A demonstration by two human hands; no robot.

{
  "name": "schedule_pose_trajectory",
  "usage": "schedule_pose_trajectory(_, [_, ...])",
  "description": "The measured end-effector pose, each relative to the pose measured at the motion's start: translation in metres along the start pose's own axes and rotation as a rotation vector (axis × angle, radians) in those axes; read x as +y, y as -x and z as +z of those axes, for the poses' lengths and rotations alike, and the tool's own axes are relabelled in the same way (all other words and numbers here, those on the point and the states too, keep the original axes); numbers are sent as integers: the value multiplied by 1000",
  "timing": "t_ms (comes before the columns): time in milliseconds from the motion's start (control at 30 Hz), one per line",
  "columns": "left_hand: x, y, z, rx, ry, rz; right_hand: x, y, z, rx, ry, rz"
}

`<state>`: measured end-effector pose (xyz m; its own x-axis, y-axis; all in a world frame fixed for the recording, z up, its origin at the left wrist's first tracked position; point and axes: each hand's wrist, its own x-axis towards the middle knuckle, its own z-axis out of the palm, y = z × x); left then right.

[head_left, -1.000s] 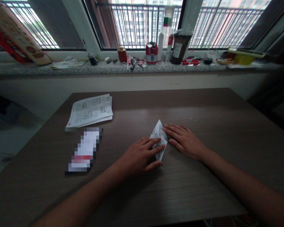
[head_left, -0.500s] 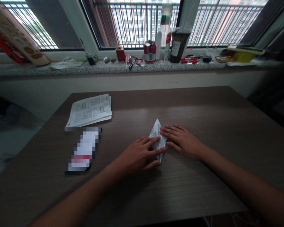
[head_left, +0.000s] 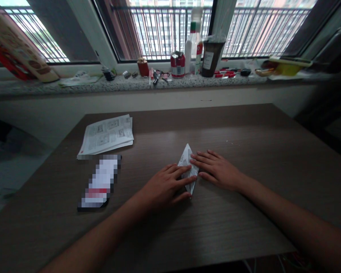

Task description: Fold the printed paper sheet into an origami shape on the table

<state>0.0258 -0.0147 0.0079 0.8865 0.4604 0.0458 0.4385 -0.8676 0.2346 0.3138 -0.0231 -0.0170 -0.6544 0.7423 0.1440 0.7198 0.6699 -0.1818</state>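
Note:
A small piece of printed white paper (head_left: 186,154), folded into a narrow diamond, lies flat on the brown table (head_left: 227,227). My left hand (head_left: 169,184) reaches over it from the left, fingers spread, with fingertips resting on its middle and lower part. From the right, my right hand (head_left: 216,170) lies flat with outstretched fingers, its fingertips touching the paper's right edge. Both hands are open, and neither grips the paper. My left fingers hide part of its left side.
Left on the table are a stack of printed sheets (head_left: 108,133) and a phone (head_left: 100,182) with a pixelated screen. Along the granite windowsill (head_left: 88,86) stand a red can (head_left: 177,65), a clear bottle (head_left: 191,49), a dark drink cup (head_left: 211,57) and several small items.
The whole view has shifted slightly. Both hands and the folded paper keep nearly the same positions relative to each other.

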Motion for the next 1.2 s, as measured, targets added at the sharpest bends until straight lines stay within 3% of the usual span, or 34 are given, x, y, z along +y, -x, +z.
schedule_pose_trajectory(500, [-2, -1, -3, -10, 9, 49, 3, -1, 4, 18, -23, 56])
schedule_pose_trajectory(1200, [0, 0, -5, -2, -14, -14, 6, 1, 3, 24, -55, 43])
